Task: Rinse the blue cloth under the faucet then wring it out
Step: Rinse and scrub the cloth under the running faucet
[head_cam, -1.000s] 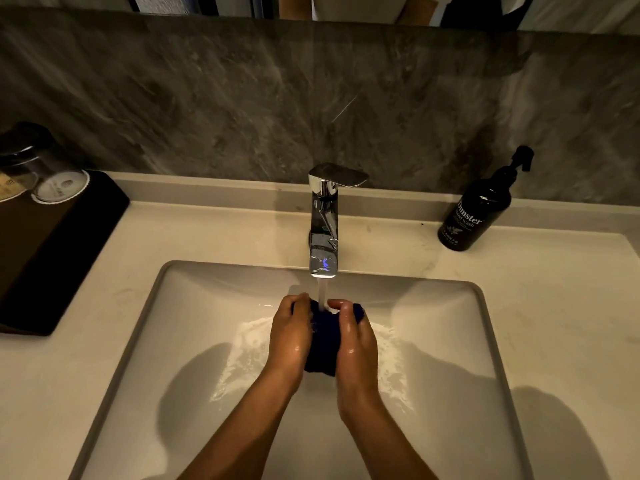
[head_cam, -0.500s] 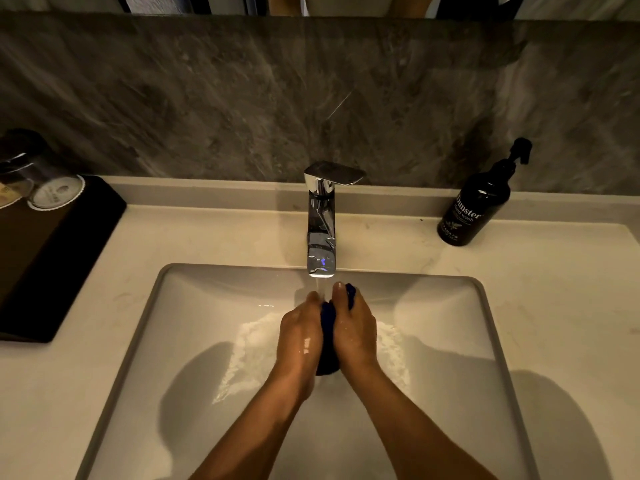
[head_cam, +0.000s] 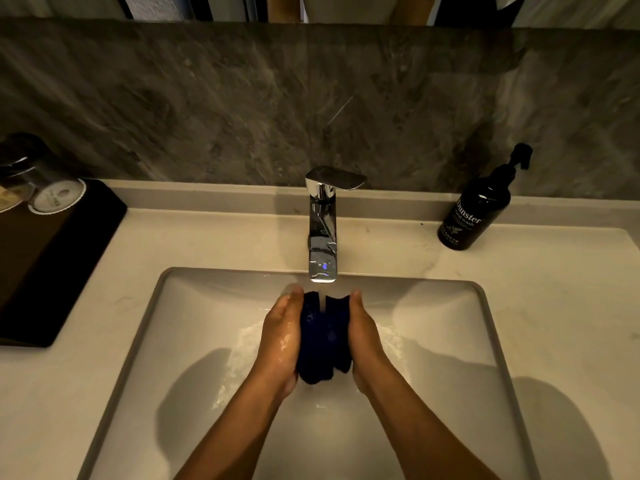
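Observation:
The dark blue cloth (head_cam: 323,337) is bunched between my two hands, over the white sink basin (head_cam: 194,341). Water runs from the chrome faucet (head_cam: 322,237) straight onto the top of the cloth. My left hand (head_cam: 280,344) holds the cloth's left side and my right hand (head_cam: 365,337) holds its right side, palms facing each other. Both hands are wet. The fingers behind the cloth are hidden.
A black hand wash pump bottle (head_cam: 479,209) stands at the back right of the pale counter (head_cam: 554,306). A black tray (head_cam: 48,258) with upturned glasses (head_cam: 52,188) sits at the left. A grey stone wall rises behind the faucet.
My hands were pressed tight together on the cloth half a second ago; now they have drawn apart and more of the cloth shows under the stream.

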